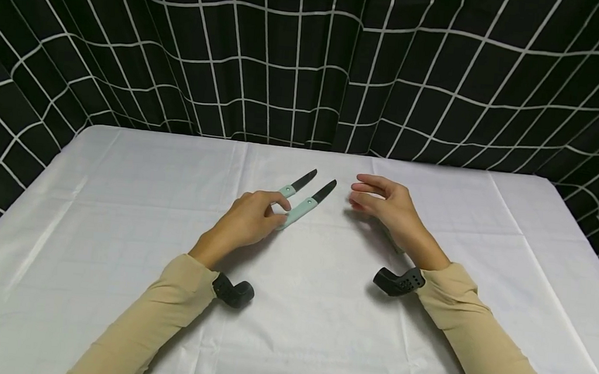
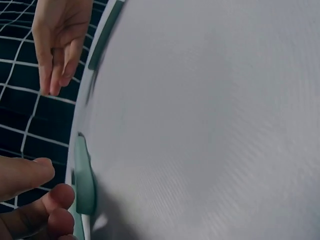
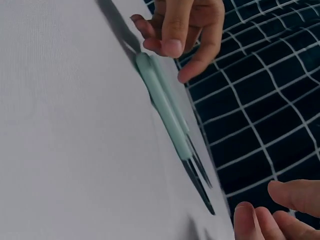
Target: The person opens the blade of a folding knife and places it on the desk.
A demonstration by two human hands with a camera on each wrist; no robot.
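Two knives with mint-green handles and dark blades lie side by side on the white cloth, tips pointing away to the right: the nearer knife and the farther knife. Over their handle ends is my left hand, its thumb and index finger apart. In the right wrist view, the left fingers hang loosely above the handle ends, gripping nothing. My right hand hovers to the right of the blades, fingers loosely bent and holding nothing. Beneath it shows a third green handle, mostly hidden; the left wrist view shows that handle too.
A white cloth with fold creases covers the table. Behind and at both sides hangs a black curtain with a white grid. Each wrist carries a black camera mount, one on the left and one on the right.
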